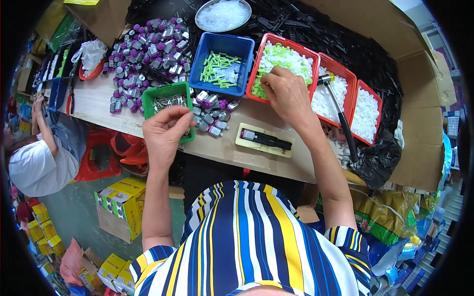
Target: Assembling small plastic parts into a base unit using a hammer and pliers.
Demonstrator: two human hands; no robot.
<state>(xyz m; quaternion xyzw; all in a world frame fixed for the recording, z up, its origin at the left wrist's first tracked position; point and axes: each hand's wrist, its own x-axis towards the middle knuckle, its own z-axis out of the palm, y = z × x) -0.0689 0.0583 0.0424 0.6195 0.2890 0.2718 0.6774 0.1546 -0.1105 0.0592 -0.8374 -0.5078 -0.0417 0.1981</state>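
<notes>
My left hand (165, 130) hovers over the near edge of a green bin (146, 101) of small metal pins (169, 101). Its thumb and forefinger are pinched together; whatever sits between them is too small to make out. In a red bin (257, 66) of white and light-green plastic pieces (286, 55), the curled fingers of my right hand (289, 93) reach down at the near side, hiding their tips. Between my forearms lies a cream holding block (280, 151), with a long black plastic part (266, 140) in its recess and a silver-and-purple piece (248, 134) at the left end.
Left of a blue bin (197, 81) is a heap of silver-and-purple pieces (148, 54). A hammer (340, 111) leans across red bins (354, 81) of white pieces. Black parts (291, 22) pile behind, near a bowl (223, 15). A co-worker (42, 165) sits at left.
</notes>
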